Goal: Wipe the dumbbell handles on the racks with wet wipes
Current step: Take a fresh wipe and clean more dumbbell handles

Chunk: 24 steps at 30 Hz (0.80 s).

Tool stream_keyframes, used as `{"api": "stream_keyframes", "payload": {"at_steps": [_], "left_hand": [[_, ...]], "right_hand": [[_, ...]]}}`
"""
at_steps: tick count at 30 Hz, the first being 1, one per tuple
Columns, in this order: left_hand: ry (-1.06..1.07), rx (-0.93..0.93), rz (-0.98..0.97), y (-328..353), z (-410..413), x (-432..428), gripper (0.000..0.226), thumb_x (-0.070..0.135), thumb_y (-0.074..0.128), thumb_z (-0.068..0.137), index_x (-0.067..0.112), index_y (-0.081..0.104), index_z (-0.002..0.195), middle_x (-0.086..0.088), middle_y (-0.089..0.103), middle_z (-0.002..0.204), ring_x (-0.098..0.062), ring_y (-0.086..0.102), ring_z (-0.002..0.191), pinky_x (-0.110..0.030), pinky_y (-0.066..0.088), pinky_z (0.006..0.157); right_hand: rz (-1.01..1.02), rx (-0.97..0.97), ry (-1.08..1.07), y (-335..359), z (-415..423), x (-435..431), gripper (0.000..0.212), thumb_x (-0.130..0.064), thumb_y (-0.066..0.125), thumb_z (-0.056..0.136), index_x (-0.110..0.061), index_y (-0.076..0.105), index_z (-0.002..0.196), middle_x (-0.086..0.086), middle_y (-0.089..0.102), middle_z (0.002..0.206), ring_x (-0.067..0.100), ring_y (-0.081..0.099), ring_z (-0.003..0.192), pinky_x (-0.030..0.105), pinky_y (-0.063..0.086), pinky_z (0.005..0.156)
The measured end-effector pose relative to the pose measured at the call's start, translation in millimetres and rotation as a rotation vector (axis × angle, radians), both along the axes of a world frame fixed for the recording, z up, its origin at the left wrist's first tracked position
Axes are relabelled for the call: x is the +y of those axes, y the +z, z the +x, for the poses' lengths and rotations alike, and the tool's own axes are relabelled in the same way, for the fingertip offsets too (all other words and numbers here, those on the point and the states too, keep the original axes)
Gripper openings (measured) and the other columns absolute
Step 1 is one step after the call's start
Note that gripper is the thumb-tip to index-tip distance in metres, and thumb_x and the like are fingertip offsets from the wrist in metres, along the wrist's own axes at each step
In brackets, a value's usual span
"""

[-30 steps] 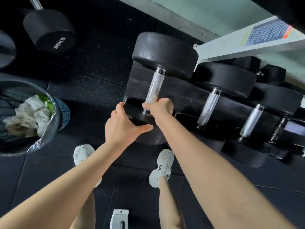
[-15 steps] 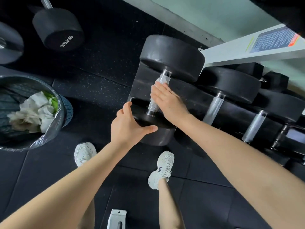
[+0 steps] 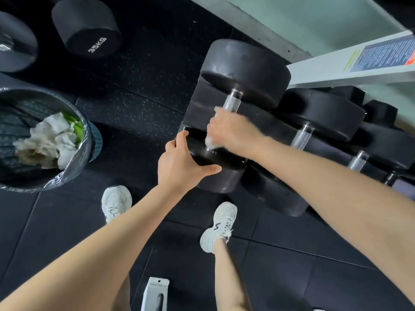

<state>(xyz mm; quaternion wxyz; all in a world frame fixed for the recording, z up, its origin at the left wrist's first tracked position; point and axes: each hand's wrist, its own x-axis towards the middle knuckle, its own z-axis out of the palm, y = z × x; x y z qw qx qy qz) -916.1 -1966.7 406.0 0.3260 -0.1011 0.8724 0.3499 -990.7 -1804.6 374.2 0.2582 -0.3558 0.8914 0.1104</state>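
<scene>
Bin [image 3: 96,140] at left, more dumbbells [image 3: 321,113] right. Right hand [image 3: 231,131] clamps wipe [image 3: 211,142] round handle [image 3: 232,103], which runs near-to-far; left hand [image 3: 179,167] grips near weight [image 3: 217,159].

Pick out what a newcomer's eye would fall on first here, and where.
The right hand grips a white wet wipe round the handle of the leftmost racked dumbbell, centre frame, while the left hand holds its near head. At far left, a lined waste bin holds crumpled used wipes.
</scene>
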Motion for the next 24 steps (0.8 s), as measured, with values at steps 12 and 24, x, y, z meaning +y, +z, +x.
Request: {"api": "stream_keyframes", "payload": {"at_steps": [12, 24], "left_hand": [[-0.002, -0.034, 0.018, 2, -1, 0, 0.105, 0.057, 0.079, 0.058, 0.025, 0.025, 0.142, -0.013, 0.044, 0.133, -0.027, 0.052, 0.113, -0.031, 0.039, 0.088], [-0.015, -0.059, -0.005, 2, -4, -1, 0.106, 0.057, 0.080, 0.056, 0.026, 0.025, 0.141, -0.012, 0.045, 0.130, -0.027, 0.054, 0.106, -0.027, 0.036, 0.080]], "right_hand": [[0.042, 0.050, 0.045, 2, -19, 16, 0.035, -0.010, 0.034, 0.090, -0.012, 0.064, 0.074, 0.004, 0.061, 0.075, 0.026, 0.060, 0.081, 0.043, 0.025, 0.114], [-0.003, -0.015, -0.188, 16, -3, 0, 0.023, 0.002, 0.051, 0.085, -0.012, 0.069, 0.083, 0.006, 0.065, 0.088, 0.024, 0.059, 0.091, 0.034, 0.042, 0.087]]}}
